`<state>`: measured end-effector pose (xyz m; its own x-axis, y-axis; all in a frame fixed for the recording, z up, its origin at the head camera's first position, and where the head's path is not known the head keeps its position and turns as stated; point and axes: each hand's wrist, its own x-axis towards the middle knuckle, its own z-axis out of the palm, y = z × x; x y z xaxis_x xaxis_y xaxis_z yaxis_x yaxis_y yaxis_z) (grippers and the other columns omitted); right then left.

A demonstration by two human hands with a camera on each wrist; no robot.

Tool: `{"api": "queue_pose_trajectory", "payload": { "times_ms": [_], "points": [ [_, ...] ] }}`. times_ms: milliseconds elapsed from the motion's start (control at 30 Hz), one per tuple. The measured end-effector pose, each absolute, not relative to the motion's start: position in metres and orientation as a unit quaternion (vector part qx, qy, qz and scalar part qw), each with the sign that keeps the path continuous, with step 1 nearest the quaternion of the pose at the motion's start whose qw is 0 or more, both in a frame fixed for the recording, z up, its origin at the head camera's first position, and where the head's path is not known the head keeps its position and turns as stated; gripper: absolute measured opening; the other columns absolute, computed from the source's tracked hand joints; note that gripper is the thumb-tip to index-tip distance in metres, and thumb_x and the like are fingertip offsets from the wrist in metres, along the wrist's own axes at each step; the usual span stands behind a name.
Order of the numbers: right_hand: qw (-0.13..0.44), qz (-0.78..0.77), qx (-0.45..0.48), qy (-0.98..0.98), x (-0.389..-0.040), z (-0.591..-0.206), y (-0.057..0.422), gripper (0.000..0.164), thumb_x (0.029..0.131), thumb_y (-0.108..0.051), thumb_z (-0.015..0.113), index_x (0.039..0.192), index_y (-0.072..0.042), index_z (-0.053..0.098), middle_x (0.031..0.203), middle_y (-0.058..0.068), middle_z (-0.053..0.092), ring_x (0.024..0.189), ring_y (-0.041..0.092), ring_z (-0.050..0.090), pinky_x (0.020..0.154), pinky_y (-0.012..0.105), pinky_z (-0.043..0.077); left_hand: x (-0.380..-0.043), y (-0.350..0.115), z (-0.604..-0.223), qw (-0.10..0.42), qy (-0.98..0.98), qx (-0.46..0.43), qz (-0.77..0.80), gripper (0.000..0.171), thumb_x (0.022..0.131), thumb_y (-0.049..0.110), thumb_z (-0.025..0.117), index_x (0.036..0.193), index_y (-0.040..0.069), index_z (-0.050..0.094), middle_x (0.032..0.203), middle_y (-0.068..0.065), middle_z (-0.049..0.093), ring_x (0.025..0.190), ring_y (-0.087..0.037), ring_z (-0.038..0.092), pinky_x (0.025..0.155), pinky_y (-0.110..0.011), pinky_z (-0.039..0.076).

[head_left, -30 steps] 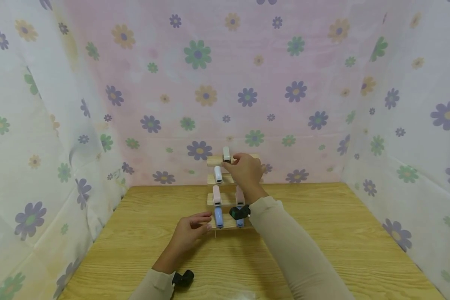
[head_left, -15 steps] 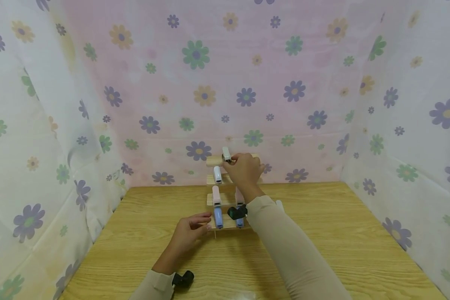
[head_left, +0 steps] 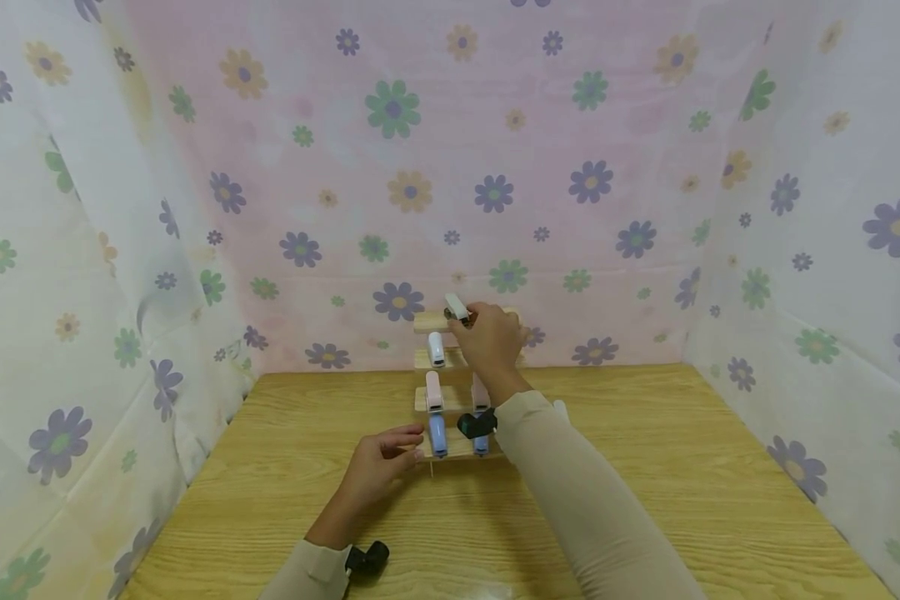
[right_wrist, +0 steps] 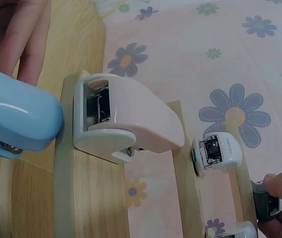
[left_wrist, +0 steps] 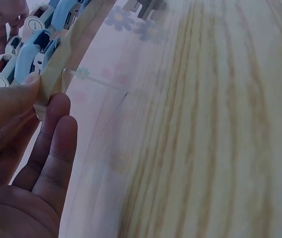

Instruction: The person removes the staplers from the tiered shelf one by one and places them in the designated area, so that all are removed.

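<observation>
On the top tier of a stepped wooden rack [head_left: 429,322], my right hand [head_left: 491,343] pinches a small stapler [head_left: 457,307] with a pale top and dark underside. In the right wrist view, thumb and finger grip this stapler [right_wrist: 266,204] at its sides. My left hand [head_left: 378,465] holds the left end of the lowest tier, thumb above and fingers below the wood [left_wrist: 56,74]. Lower tiers carry a white stapler [head_left: 436,349], two pink staplers [head_left: 433,390] and two blue staplers [head_left: 438,435]. The right hand and its wrist camera partly cover the right column.
The rack stands on a wood-grain table [head_left: 307,425] near a flowered backdrop [head_left: 330,292]. A white object [head_left: 561,411] shows partly behind my right sleeve. Another white stapler [right_wrist: 236,231] appears at the bottom of the right wrist view. Flowered cloth encloses both sides.
The stapler in my right hand has turned from nearly straight to slanted, its near end swinging right. My left hand keeps its place on the rack.
</observation>
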<state>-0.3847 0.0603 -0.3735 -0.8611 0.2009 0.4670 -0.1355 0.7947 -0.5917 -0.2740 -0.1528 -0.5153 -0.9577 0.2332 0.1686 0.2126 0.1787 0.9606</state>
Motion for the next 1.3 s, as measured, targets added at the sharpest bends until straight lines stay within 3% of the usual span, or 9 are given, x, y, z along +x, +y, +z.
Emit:
{"api": "queue_pose_trajectory", "payload": {
  "times_ms": [167,333,767,1000,1300],
  "points": [
    [0.266,0.322,-0.003,-0.909,-0.387,-0.374,0.061,0.022,0.094,-0.044,0.075,0.105,-0.025,0.08,0.09,-0.004,0.076,0.092,0.031,0.062,0.092,0.059,0.038,-0.274,-0.152,-0.515,0.006,0.767,0.142,0.625,0.03,0.094,0.008,0.076,0.122,-0.002,0.075,0.143,-0.014,0.064,0.116,-0.032,0.07,0.084,-0.025,0.063],
    [0.272,0.329,0.007,-0.904,-0.386,-0.374,0.063,0.019,0.095,-0.041,0.074,0.1,-0.024,0.08,0.088,-0.004,0.076,0.09,0.03,0.062,0.091,0.058,0.038,-0.274,-0.152,-0.515,0.003,0.772,0.14,0.62,0.029,0.094,0.009,0.077,0.121,0.0,0.076,0.142,-0.012,0.065,0.118,-0.032,0.069,0.084,-0.024,0.063],
    [0.295,0.357,0.037,-0.885,-0.373,-0.368,0.077,0.026,0.094,-0.039,0.074,0.109,-0.019,0.081,0.1,-0.001,0.077,0.093,0.024,0.067,0.093,0.051,0.046,-0.274,-0.154,-0.516,0.001,0.77,0.148,0.621,0.029,0.094,0.009,0.076,0.121,-0.002,0.075,0.142,-0.013,0.065,0.117,-0.032,0.07,0.084,-0.024,0.063],
    [0.282,0.413,0.072,-0.863,-0.358,-0.372,0.088,0.025,0.094,-0.033,0.076,0.11,-0.013,0.078,0.097,0.003,0.068,0.087,0.02,0.065,0.073,0.038,0.057,-0.274,-0.153,-0.517,0.001,0.769,0.144,0.623,0.029,0.094,0.008,0.077,0.121,-0.001,0.076,0.142,-0.013,0.065,0.118,-0.031,0.07,0.085,-0.023,0.062],
    [0.3,0.453,0.096,-0.834,-0.345,-0.376,0.102,0.023,0.091,-0.028,0.08,0.106,-0.01,0.077,0.096,0.003,0.069,0.082,0.018,0.069,0.07,0.036,0.062,-0.275,-0.154,-0.518,0.004,0.773,0.142,0.618,0.031,0.094,0.014,0.078,0.121,0.001,0.076,0.141,-0.011,0.066,0.114,-0.028,0.072,0.082,-0.023,0.063]
  ]
}}
